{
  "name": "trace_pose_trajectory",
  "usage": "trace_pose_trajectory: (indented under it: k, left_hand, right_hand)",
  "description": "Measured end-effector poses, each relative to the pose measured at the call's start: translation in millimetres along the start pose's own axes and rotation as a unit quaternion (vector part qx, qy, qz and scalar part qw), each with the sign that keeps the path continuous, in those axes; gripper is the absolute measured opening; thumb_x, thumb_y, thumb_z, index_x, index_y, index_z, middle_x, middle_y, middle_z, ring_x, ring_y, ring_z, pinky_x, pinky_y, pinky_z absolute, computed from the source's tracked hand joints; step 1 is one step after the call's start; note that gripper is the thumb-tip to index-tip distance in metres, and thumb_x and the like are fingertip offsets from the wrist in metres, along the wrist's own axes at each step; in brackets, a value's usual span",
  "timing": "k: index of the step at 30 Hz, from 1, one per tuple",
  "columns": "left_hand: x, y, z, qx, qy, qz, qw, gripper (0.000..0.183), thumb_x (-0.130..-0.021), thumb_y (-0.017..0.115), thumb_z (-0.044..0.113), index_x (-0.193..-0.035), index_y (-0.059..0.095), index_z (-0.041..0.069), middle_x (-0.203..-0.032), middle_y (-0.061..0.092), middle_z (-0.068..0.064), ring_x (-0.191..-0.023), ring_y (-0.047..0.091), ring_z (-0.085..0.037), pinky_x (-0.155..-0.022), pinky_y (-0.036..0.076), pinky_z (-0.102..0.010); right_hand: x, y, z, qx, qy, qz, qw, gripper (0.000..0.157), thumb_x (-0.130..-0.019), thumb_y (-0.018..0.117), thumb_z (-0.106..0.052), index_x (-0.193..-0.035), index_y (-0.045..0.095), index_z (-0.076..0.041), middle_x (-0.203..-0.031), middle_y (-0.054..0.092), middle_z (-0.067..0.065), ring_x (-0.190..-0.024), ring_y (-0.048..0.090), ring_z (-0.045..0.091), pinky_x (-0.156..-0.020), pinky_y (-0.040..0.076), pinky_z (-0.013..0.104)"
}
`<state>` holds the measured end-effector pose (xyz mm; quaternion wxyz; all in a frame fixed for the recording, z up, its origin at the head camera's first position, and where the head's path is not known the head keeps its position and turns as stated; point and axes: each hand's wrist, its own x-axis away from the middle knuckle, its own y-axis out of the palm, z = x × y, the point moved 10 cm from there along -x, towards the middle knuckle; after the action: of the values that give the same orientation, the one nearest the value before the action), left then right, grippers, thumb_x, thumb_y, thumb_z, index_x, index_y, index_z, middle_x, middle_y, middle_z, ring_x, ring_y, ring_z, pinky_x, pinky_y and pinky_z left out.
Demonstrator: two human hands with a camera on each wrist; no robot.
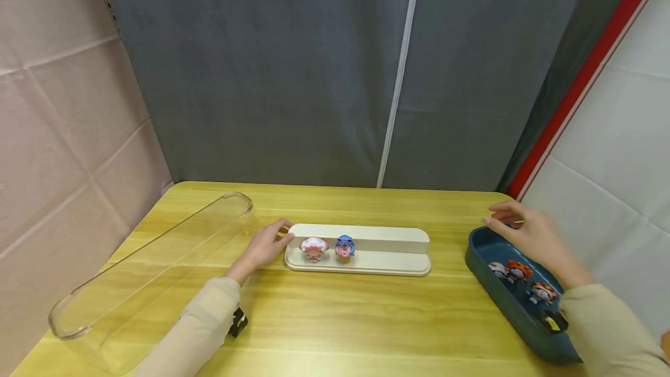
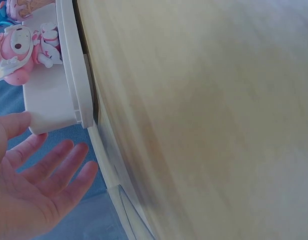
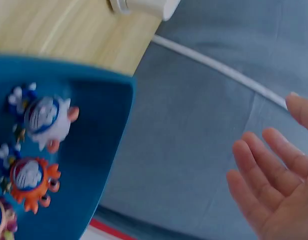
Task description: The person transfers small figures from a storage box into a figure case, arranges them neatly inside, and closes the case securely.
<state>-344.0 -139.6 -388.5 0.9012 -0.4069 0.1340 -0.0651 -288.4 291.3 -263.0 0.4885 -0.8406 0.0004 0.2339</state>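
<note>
A white stepped display stand [image 1: 389, 262] lies in the middle of the table. On its left part stand a pink figurine with a white hood [image 1: 314, 249] and a blue-headed figurine [image 1: 344, 248]. My left hand [image 1: 268, 243] is at the stand's left end, thumb and index fingertips right at its edge, the other fingers loosely spread in the left wrist view. Over the far end of a dark blue tray [image 1: 489, 281] hovers my right hand [image 1: 528, 237], its relaxed fingers holding nothing. Inside the tray lie a white figurine [image 3: 48, 122], an orange figurine [image 3: 36, 182] and another figurine [image 1: 542, 292].
A long clear plastic cover [image 1: 157, 272] lies on the left side of the table [image 1: 340, 319]. Behind the table hangs a grey curtain [image 1: 262, 86]; pale cloth walls flank both sides. Dark wrist devices show below each hand.
</note>
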Motion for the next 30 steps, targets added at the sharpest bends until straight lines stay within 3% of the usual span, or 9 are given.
trace_pose_trajectory:
  k: [3, 6, 17, 30]
  left_hand:
    - [0.1, 0.6, 0.2, 0.0, -0.001, -0.001, 1.0, 0.023, -0.089, 0.054, 0.019, -0.107, 0.055, 0.005, -0.101, 0.059, -0.015, -0.085, 0.059, -0.027, -0.076, 0.047, -0.04]
    - [0.2, 1.0, 0.1, -0.001, -0.003, 0.001, 1.0, 0.023, -0.089, 0.055, 0.019, -0.107, 0.055, 0.006, -0.101, 0.059, -0.014, -0.085, 0.059, -0.027, -0.076, 0.047, -0.04]
    - [-0.1, 0.8, -0.2, -0.001, -0.007, 0.003, 1.0, 0.021, -0.088, 0.055, 0.018, -0.106, 0.056, 0.006, -0.101, 0.06, -0.014, -0.086, 0.059, -0.027, -0.077, 0.046, -0.04]
    - [0.6, 0.0, -0.2, -0.003, -0.007, 0.006, 1.0, 0.022, -0.089, 0.054, 0.019, -0.107, 0.055, 0.006, -0.101, 0.06, -0.015, -0.086, 0.059, -0.027, -0.077, 0.046, -0.041]
  right_hand:
    - [1, -3.0, 9, -0.004, -0.006, -0.009, 1.0, 0.028, -0.083, 0.062, -0.02, -0.104, 0.059, -0.002, -0.089, 0.063, 0.011, -0.074, 0.057, 0.009, -0.062, 0.044, 0.014]
    - [4, -1.0, 18, -0.014, -0.009, -0.033, 0.999, 0.028, -0.084, 0.061, -0.019, -0.106, 0.059, -0.002, -0.089, 0.063, 0.009, -0.074, 0.055, 0.0, -0.062, 0.044, 0.014]
    - [18, 28.1, 60, -0.033, 0.032, -0.139, 0.989, 0.039, -0.087, 0.057, -0.029, -0.116, 0.054, -0.003, -0.098, 0.061, 0.007, -0.083, 0.056, 0.01, -0.065, 0.048, 0.025]
    - [32, 52.3, 80, -0.09, 0.058, -0.197, 0.975, 0.044, -0.085, 0.059, -0.026, -0.116, 0.051, 0.005, -0.102, 0.057, 0.016, -0.08, 0.056, 0.01, -0.06, 0.048, 0.026]
